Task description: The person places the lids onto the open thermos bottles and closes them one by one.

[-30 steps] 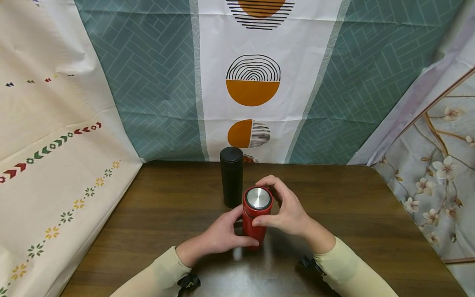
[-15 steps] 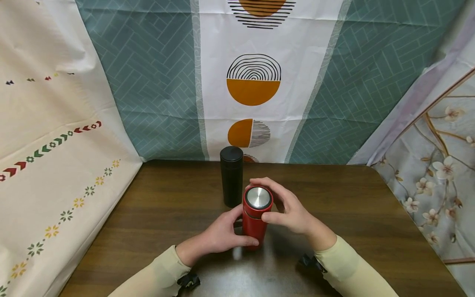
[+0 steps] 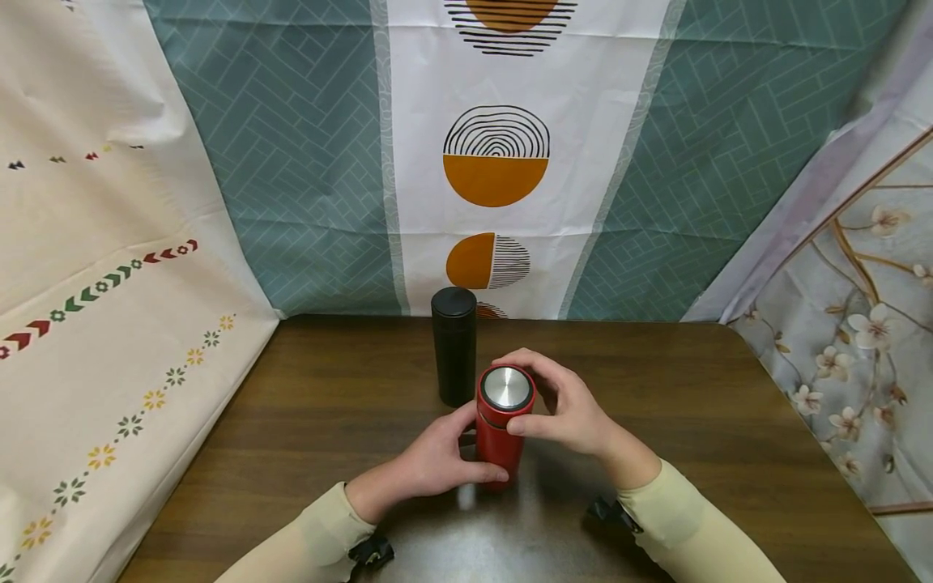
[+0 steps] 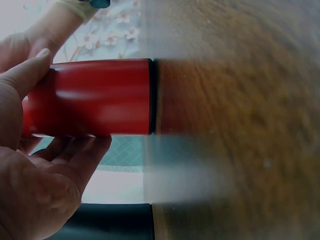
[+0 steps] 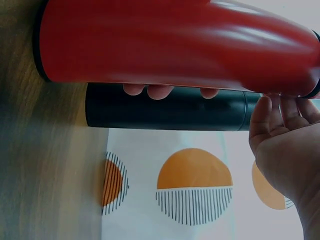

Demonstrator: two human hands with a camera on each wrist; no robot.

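Observation:
A red thermos [image 3: 499,450] stands upright on the table, its round lid [image 3: 508,388] showing a brushed metal top with a dark ring. My left hand [image 3: 435,463] grips the body from the left, thumb across the near side. Around the lid end, my right hand [image 3: 572,414] holds on from the right, with its thumb at the front near the seam and fingers behind. The left wrist view shows the thermos [image 4: 102,97] with its black base edge down on the wood. In the right wrist view, left fingertips [image 5: 160,92] show past the red body.
Just behind and left stands a black thermos [image 3: 455,356], upright with its lid on. The brown wooden table [image 3: 350,372] meets a teal and white patterned cloth [image 3: 313,162] at the back. Cream cloth [image 3: 131,324] hangs on the left and floral cloth [image 3: 860,364] on the right.
My right hand has turned around the lid: its thumb slid rightward, then slightly back left, while its fingers shifted left behind. My left hand and both thermoses stay in place.

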